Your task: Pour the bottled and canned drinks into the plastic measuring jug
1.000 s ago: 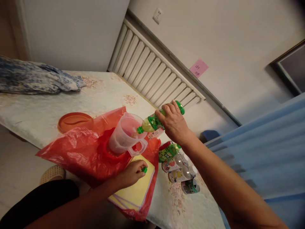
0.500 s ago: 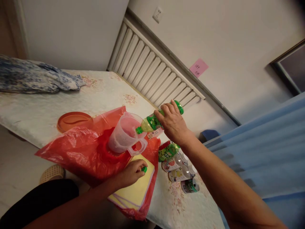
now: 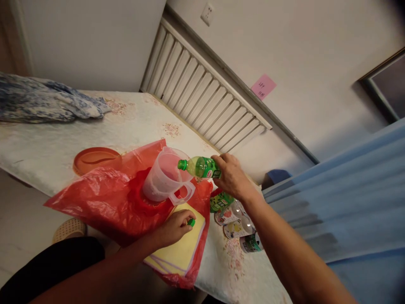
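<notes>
My right hand (image 3: 232,175) is closed around the base end of a green-labelled drink bottle (image 3: 207,167). The bottle lies almost level, with its neck beside the rim of a translucent plastic measuring jug (image 3: 161,175). Inside the jug the contents cannot be made out clearly. The jug stands in a red container on a red plastic bag (image 3: 104,202), its handle toward me. Below it, my left hand (image 3: 177,226) pinches a small green bottle cap (image 3: 191,222) above folded yellow cloths (image 3: 182,247).
A round orange-red lid (image 3: 97,159) lies left of the jug. At right stand another green bottle (image 3: 221,202), several clear-topped bottles and a dark green can (image 3: 251,243). A blue patterned cloth (image 3: 47,99) lies far left; a radiator (image 3: 202,90) lines the wall.
My right hand has lowered the bottle's base, bringing it from a downward tilt to nearly level. The left hand keeps its pinch on the cap in about the same place.
</notes>
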`<state>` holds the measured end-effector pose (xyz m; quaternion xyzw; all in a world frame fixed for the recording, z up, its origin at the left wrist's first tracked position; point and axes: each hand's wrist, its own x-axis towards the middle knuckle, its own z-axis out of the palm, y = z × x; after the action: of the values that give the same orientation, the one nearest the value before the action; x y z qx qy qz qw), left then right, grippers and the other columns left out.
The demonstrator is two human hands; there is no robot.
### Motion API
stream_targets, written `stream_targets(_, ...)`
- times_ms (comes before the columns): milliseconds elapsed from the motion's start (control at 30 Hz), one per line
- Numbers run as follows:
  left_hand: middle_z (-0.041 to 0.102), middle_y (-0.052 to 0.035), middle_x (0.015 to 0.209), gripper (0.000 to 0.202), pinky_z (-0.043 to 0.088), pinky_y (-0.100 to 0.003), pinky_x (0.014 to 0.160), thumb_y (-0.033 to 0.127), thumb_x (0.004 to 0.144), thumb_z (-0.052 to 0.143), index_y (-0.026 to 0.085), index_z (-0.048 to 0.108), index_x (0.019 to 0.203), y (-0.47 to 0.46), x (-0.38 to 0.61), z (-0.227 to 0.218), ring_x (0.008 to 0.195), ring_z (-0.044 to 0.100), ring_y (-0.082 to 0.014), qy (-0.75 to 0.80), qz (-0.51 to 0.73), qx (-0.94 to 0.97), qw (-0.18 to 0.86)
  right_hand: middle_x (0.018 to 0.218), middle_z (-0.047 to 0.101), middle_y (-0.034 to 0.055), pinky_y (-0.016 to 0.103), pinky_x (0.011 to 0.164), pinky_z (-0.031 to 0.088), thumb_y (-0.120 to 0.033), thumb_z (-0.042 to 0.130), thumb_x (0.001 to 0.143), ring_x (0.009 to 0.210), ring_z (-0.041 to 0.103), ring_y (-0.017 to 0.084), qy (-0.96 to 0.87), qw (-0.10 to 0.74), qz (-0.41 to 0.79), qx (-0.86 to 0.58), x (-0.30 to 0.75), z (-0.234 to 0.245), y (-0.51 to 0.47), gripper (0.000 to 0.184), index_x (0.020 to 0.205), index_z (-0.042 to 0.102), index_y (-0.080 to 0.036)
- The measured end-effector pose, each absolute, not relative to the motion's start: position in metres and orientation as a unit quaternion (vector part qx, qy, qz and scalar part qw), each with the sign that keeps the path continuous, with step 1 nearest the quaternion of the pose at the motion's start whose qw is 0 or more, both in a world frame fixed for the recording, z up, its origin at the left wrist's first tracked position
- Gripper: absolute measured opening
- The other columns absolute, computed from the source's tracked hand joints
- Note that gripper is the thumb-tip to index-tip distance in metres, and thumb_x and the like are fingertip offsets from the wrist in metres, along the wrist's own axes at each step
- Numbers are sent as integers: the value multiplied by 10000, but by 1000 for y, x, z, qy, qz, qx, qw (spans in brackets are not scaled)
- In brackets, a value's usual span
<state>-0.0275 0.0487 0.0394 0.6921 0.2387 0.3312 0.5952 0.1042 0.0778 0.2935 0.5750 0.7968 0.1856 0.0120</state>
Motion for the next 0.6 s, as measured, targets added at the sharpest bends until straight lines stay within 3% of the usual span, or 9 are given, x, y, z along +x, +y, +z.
stream_targets(200,519,24,763,271,392,-263,662,211,733,547,173,621,991,49,-26,39,709,481,-144,229,346,672,614,1085,603,79,351,899,489,-224,683,756,982,599,229,762,-150,6,630,129,257,46,526,1276,606,-191)
stream_targets(367,537,19,790,276,422,-259,655,212,716,572,187,594,990,52,-20,32,709,512,-138,225,383,616,651,1074,672,59,375,902,490,-267,695,732,995,622,248,673,-227,-77,700,160,212,-4,492,1218,650,-202)
stream_targets(600,571,6,825,236,454,-264,655,224,713,596,186,594,946,57,-13,29,726,545,-140,207,437,571,664,1099,685,73,405,934,487,-170,704,656,1030,631,273,612,-243,-138,740,184,134,-71,515,1170,679,-193)
